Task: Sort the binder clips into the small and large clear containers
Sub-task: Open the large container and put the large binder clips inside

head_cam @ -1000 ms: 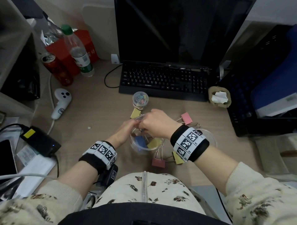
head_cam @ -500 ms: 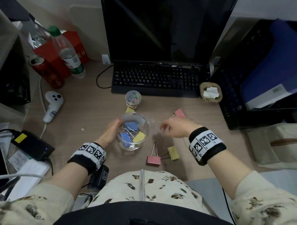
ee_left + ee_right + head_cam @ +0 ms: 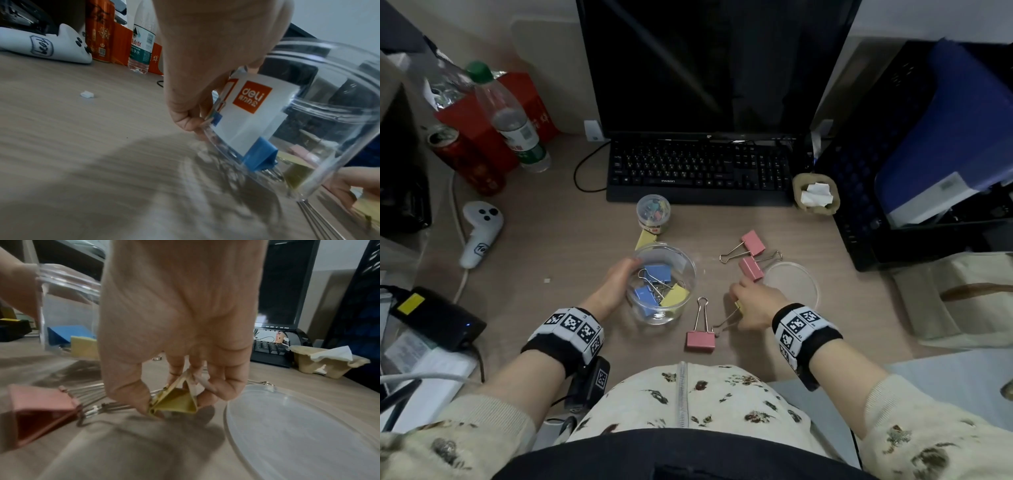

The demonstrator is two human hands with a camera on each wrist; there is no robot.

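The large clear container (image 3: 690,270) stands on the desk with two blue clips and a yellow clip (image 3: 675,295) inside. My left hand (image 3: 616,282) holds its left wall, fingers curled round it (image 3: 191,120). My right hand (image 3: 751,305) pinches a yellow binder clip (image 3: 176,400) that lies on the desk, thumb and fingers on its sides. A pink clip (image 3: 701,339) lies just left of that hand, and two more pink clips (image 3: 753,242) lie beyond it. The small clear container (image 3: 653,213) holds small coloured clips near the keyboard. Another yellow clip (image 3: 645,239) lies between the two containers.
A clear round lid (image 3: 792,286) lies right of my right hand. A black keyboard (image 3: 700,171) and monitor stand behind. A white controller (image 3: 479,231), a red can and a water bottle (image 3: 515,126) are at the left. A cardboard cup holder (image 3: 816,198) sits at the right.
My right hand left the large container, swung right and came down onto the yellow clip on the desk. My left hand stayed on the container wall.
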